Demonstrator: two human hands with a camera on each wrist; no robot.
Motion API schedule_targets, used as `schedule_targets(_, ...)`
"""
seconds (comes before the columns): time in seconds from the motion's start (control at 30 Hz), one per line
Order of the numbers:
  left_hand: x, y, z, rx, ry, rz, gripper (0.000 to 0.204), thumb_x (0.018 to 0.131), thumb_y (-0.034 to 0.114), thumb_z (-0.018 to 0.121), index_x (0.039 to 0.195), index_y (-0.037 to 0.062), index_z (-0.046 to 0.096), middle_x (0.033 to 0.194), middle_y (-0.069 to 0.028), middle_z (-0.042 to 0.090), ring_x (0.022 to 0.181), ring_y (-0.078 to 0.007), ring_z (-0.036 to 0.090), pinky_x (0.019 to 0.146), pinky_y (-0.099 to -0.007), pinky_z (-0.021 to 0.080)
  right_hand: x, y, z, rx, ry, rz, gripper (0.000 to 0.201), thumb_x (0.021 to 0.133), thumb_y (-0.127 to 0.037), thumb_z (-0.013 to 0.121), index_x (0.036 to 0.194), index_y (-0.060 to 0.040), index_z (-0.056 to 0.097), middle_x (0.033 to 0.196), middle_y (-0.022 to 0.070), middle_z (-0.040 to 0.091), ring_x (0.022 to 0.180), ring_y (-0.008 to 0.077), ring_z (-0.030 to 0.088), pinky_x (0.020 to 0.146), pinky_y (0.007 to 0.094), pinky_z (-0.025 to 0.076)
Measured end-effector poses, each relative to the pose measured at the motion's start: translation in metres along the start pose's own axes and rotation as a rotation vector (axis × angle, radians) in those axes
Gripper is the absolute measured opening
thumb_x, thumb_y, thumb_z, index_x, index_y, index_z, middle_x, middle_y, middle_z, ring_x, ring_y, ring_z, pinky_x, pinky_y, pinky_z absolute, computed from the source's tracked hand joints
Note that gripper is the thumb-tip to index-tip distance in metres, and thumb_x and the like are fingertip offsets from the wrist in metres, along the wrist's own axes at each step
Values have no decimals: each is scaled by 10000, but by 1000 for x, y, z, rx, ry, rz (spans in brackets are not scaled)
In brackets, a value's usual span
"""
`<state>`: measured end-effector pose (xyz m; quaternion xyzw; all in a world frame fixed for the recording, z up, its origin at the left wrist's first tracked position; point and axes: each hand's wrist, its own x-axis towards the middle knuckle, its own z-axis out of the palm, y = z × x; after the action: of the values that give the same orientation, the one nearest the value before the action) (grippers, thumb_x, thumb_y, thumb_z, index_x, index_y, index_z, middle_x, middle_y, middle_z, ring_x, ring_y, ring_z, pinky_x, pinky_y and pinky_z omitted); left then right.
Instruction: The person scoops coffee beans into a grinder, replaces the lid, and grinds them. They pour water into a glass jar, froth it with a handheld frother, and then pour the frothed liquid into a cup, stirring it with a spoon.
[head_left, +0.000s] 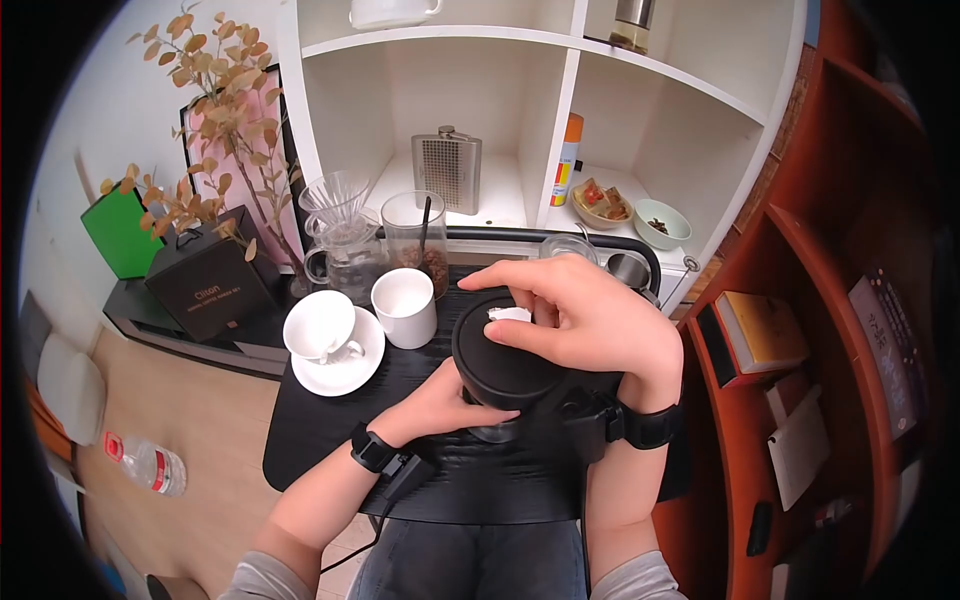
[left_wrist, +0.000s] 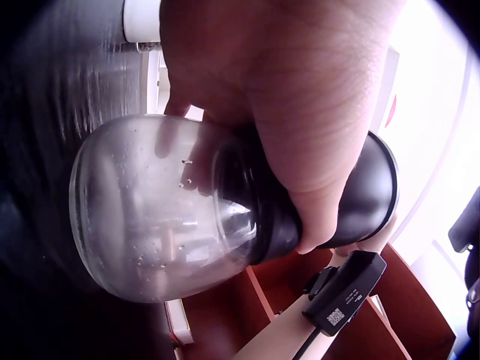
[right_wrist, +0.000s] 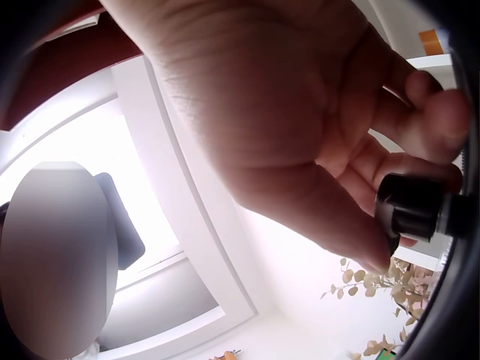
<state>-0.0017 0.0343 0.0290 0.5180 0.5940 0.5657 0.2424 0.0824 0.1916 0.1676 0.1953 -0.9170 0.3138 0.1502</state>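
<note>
A hand coffee grinder with a black top (head_left: 500, 365) and a clear glass base (left_wrist: 165, 210) stands over the near part of the black table. My left hand (head_left: 435, 405) grips its dark middle, thumb in front and fingers behind, partly hidden by the wide top. From above, my right hand (head_left: 590, 315) pinches the small black knob (right_wrist: 412, 206) on the lid between thumb and fingers. The index finger reaches out over the lid's far left side. In the left wrist view the glass base holds only a few small specks.
Left of the grinder are a white mug (head_left: 405, 310), a white cup (head_left: 318, 325) on a saucer (head_left: 340, 380), a glass dripper and server (head_left: 350, 265), and a glass of coffee beans (head_left: 430, 260). Behind rises a white shelf (head_left: 440, 40) with a hip flask (head_left: 447, 170) and small bowls.
</note>
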Motion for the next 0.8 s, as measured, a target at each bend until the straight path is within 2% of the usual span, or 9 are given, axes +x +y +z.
schedule_targets(0.07,-1,-2,-1,24,-12,1,597,736,134,763,1243,28,466,1134,-74,568,1037,-137,552,840,-281,473,1,-2,3,-1,3,9,281,792,-126,634,1065,-57,630,591,72,478,474,182,466,473,295,366)
schedule_targets(0.13,-2,-3,-3,14,-23,-19,586,735,129,764,1234,29,475,1124,-69,572,1019,-129,555,821,-272,476,2,-5,12,-223,129,22,279,768,-133,602,1033,-51,639,635,131,568,516,272,538,498,344,408)
schedule_targets(0.17,-1,-3,-2,5,-39,-39,575,733,124,766,1226,31,484,1113,-64,575,1002,-120,558,802,-263,478,2,-7,14,-224,129,25,279,768,-133,602,1033,-51,639,635,131,568,516,272,538,498,344,408)
schedule_targets(0.27,0,-3,-1,-34,-24,-22,581,731,116,767,1229,33,480,1106,-54,576,976,-105,561,771,-251,480,3,-12,20,-487,219,125,281,765,-174,545,981,-21,638,656,183,601,648,354,596,624,424,468)
schedule_targets(0.5,-2,-1,0,9,-3,-7,588,727,115,771,1228,33,475,1097,-40,573,947,-96,562,734,-240,478,3,-9,23,-408,226,228,252,859,-218,524,949,-5,625,681,179,611,646,366,588,623,410,469)
schedule_targets(0.6,0,4,0,36,20,10,592,728,115,770,1232,29,472,1092,-39,574,945,-97,562,728,-236,478,-1,-8,8,-202,207,153,288,880,-282,546,831,-6,610,648,169,599,641,355,604,588,425,471)
schedule_targets(0.67,-1,0,-1,67,-27,4,592,733,114,765,1237,26,468,1086,-41,575,942,-99,561,732,-237,483,-6,-14,-7,10,116,197,282,872,-291,577,878,-13,624,643,155,591,575,300,589,529,369,440)
schedule_targets(0.7,-2,1,-2,63,-21,1,592,733,114,765,1237,26,468,1086,-41,575,942,-99,561,732,-237,483,-9,-7,-11,59,84,170,246,838,-234,642,942,-11,628,587,111,552,486,198,519,477,296,384)
schedule_targets(0.8,0,5,-1,-7,-38,-28,589,739,111,759,1243,25,465,1078,-42,579,948,-104,564,751,-246,490,-16,-5,-22,129,-55,125,297,785,-183,702,1014,-12,621,544,52,500,459,121,435,459,255,353)
